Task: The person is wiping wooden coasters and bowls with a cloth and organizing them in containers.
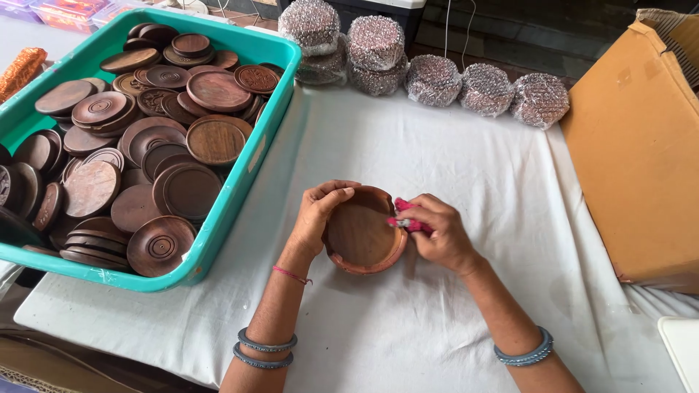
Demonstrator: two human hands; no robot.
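Observation:
A round brown wooden dish (362,234) with a raised rim rests on the white cloth-covered table (408,153) near its middle. My left hand (319,216) grips the dish's left rim, thumb over the edge. My right hand (435,233) pinches a small pink-red object (405,216), pressed against the dish's right rim; what it is cannot be told. Bangles sit on both wrists.
A teal plastic tub (244,193) at the left holds several round wooden dishes and lids (175,131). Several bubble-wrapped round bundles (433,76) line the table's far edge. An open cardboard box (641,145) stands at the right. A white object (684,346) sits at bottom right.

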